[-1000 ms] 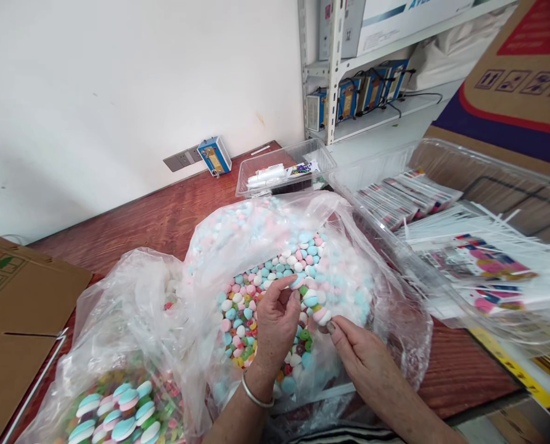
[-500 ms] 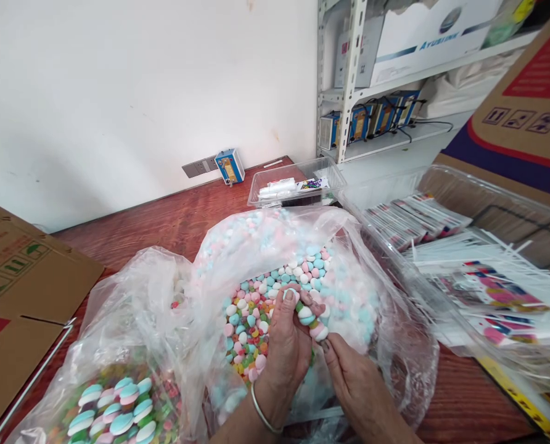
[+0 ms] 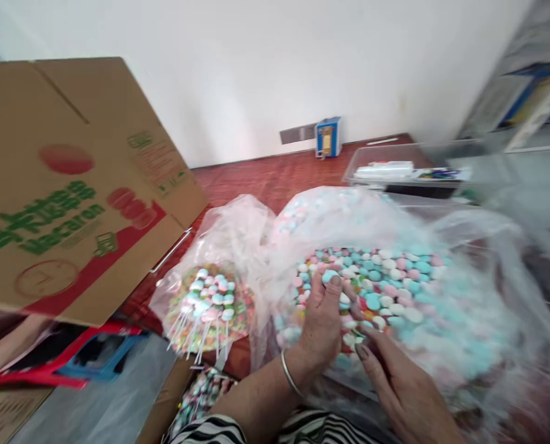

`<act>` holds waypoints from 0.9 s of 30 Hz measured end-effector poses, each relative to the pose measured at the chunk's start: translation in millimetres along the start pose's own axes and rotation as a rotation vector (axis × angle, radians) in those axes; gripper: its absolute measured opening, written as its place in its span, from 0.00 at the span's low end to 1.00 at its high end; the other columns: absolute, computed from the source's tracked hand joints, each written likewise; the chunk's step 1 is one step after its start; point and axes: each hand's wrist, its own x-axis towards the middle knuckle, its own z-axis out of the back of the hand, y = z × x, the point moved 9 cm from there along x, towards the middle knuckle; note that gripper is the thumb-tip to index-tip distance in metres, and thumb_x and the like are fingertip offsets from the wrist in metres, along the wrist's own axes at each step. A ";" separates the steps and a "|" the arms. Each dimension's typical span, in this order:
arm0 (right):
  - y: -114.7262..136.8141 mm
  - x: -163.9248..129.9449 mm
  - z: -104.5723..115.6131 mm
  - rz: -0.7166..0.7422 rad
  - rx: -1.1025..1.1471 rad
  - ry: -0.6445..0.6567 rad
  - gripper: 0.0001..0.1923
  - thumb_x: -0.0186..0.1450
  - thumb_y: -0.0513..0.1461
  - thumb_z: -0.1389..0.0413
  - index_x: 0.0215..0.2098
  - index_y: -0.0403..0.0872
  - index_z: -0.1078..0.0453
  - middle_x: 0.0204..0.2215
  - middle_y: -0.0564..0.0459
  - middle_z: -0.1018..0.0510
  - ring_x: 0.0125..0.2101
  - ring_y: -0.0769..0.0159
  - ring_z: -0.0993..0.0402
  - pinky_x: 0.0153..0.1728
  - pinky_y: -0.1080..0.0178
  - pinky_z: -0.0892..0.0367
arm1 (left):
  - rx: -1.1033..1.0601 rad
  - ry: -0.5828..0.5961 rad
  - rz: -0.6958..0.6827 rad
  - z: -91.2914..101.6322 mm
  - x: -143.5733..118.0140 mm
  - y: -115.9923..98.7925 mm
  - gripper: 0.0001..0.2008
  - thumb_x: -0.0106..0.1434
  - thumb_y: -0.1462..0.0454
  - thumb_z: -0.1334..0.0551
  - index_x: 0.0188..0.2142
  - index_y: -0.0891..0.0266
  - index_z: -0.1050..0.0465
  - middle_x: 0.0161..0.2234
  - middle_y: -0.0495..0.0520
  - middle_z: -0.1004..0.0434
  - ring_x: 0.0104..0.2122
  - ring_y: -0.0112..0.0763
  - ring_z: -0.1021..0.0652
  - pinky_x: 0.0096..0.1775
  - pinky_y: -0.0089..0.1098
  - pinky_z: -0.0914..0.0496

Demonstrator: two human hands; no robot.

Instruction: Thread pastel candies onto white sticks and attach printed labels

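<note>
My left hand (image 3: 322,317), with a metal bangle on the wrist, is curled inside a big clear plastic bag (image 3: 464,259) full of pink, blue and white candies (image 3: 386,283). Its fingers close on a short row of stacked candies (image 3: 346,302). My right hand (image 3: 398,376) comes in from the lower right and pinches the lower end of that row with its fingertips. Left of them, a second plastic bag (image 3: 214,240) holds finished candy skewers (image 3: 205,305) with white sticks pointing toward me.
A large cardboard box (image 3: 71,185) with green and red print stands at the left. A clear plastic tray (image 3: 395,176) with small items sits at the back on the red-brown wooden table (image 3: 266,176). A blue device (image 3: 328,137) leans on the white wall. The right side is blurred.
The view has swung to the left, showing the cardboard box and the skewer bag. Both hands stay in the candy bag on the same candy row.
</note>
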 end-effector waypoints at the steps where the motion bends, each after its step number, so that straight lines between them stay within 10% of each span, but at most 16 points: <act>1: 1.0 1.2 -0.7 0.016 0.016 0.027 0.16 0.71 0.48 0.53 0.49 0.50 0.31 0.38 0.48 0.19 0.38 0.58 0.21 0.36 0.61 0.27 | 0.091 -0.053 -0.063 18.8 0.6 -24.9 0.18 0.64 0.51 0.41 0.48 0.56 0.36 0.28 0.45 0.30 0.18 0.21 0.34 0.22 0.24 0.38; 8: -5.6 -8.9 34.0 -0.033 0.003 0.073 0.13 0.70 0.45 0.52 0.39 0.49 0.27 0.35 0.49 0.19 0.35 0.60 0.22 0.35 0.62 0.30 | 1.438 -0.714 -0.586 172.2 -28.3 -215.2 0.18 0.64 0.53 0.42 0.49 0.60 0.31 0.38 0.55 0.25 0.32 0.33 0.26 0.35 0.33 0.31; 13: -0.1 -39.6 5.0 0.004 -0.167 0.360 0.14 0.71 0.38 0.53 0.32 0.48 0.28 0.27 0.53 0.23 0.29 0.65 0.25 0.30 0.65 0.35 | 2.039 -0.720 -0.466 239.6 -17.3 -212.8 0.16 0.63 0.55 0.40 0.44 0.64 0.27 0.37 0.61 0.22 0.40 0.47 0.24 0.42 0.45 0.30; 17: -3.9 -50.1 -24.2 0.083 -0.478 0.372 0.10 0.66 0.33 0.48 0.28 0.46 0.29 0.29 0.50 0.24 0.31 0.60 0.26 0.32 0.62 0.38 | 1.913 -0.778 -0.810 206.5 -39.3 -208.2 0.14 0.64 0.57 0.40 0.45 0.63 0.26 0.43 0.61 0.21 0.47 0.47 0.25 0.50 0.47 0.32; 20: -6.4 -48.5 -36.2 0.152 -0.580 0.326 0.08 0.64 0.30 0.46 0.30 0.47 0.30 0.32 0.49 0.24 0.33 0.58 0.28 0.35 0.61 0.39 | 1.730 -0.606 -0.976 153.5 -44.7 -190.3 0.13 0.65 0.59 0.40 0.45 0.63 0.26 0.46 0.62 0.22 0.50 0.44 0.25 0.54 0.45 0.33; 27: -5.2 -55.6 -42.5 0.186 -0.674 0.309 0.10 0.64 0.27 0.47 0.33 0.47 0.30 0.33 0.49 0.23 0.34 0.58 0.28 0.34 0.60 0.40 | 1.468 -0.153 -0.881 73.2 -36.7 -114.7 0.09 0.66 0.61 0.41 0.43 0.59 0.25 0.45 0.58 0.22 0.48 0.37 0.24 0.52 0.41 0.30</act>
